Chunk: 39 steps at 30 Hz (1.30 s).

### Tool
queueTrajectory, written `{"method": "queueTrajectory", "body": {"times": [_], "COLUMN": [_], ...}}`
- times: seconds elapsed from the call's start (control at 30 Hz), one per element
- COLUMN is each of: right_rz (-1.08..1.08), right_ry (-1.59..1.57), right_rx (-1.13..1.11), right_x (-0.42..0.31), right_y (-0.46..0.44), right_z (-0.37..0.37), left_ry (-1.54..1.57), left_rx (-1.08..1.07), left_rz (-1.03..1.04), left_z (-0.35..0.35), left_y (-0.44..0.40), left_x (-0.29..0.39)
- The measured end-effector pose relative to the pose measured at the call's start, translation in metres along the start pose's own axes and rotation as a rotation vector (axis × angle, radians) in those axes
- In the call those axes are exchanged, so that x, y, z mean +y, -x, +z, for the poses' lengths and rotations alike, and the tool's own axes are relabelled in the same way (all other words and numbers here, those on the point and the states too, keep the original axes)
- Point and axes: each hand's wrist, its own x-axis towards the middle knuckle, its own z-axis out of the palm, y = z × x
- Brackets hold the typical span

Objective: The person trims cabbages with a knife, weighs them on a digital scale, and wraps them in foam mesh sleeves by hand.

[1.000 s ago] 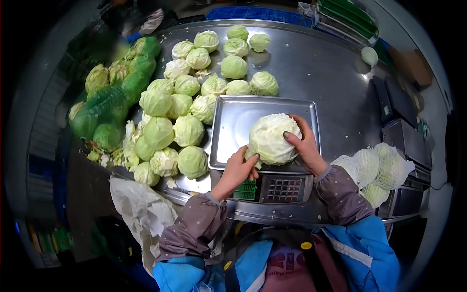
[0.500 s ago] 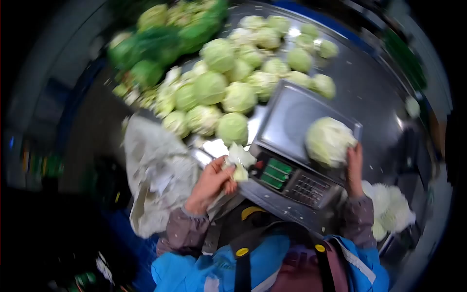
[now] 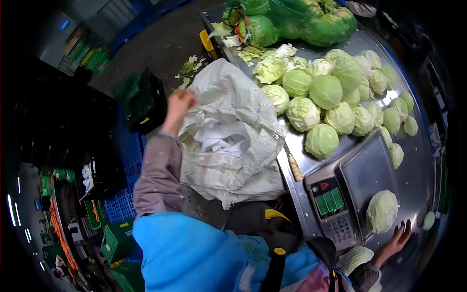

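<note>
The cabbage [image 3: 382, 211] could roll off the scale [image 3: 362, 165] if the right hand [image 3: 395, 244], fingers spread, bumps it (left hand [image 3: 181, 108]: can't tell its grip)

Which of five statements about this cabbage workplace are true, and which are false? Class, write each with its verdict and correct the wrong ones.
1. A round, pale green cabbage sits on the grey metal scale. True.
2. The tool with the tan wooden handle lies inside the white woven sack. False: it lies on the shiny metal table.
3. The green mesh bag has cabbages in it. True.
4. The right hand is clenched around the sack. False: it is open, close to the cabbage on the scale.
5. The left hand is nearer the sack than the scale. True.
</note>
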Motion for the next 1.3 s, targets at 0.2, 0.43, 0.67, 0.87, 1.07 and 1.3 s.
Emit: {"method": "queueTrajectory", "body": {"times": [0.2,0.43,0.67,0.87,1.07,1.3], "right_rz": [-0.026,-0.045,0.015,-0.041,-0.329,-0.58], "right_ry": [0.01,0.098,0.12,0.017,-0.379,-0.005], "right_rx": [-0.063,-0.243,-0.377,-0.413,-0.565,-0.475], "right_x": [-0.041,-0.043,-0.028,-0.042,-0.11,-0.117], "right_y": [0.003,0.003,-0.001,0.004,0.047,0.036], "right_z": [0.039,0.056,0.068,0.088,0.108,0.074], "left_ry": [-0.39,-0.553,-0.793,-0.296,0.135,0.466], "left_rx": [0.064,0.384,0.25,0.191,-0.654,-1.149], "left_rz": [-0.465,-0.433,0.18,0.624,0.569,0.001], "left_z": [0.0,0.036,0.051,0.076,0.186,0.279], "left_y": [0.03,0.018,0.064,0.107,0.19,0.253], "left_x": [-0.237,-0.298,-0.132,0.058,0.149,0.15]}}
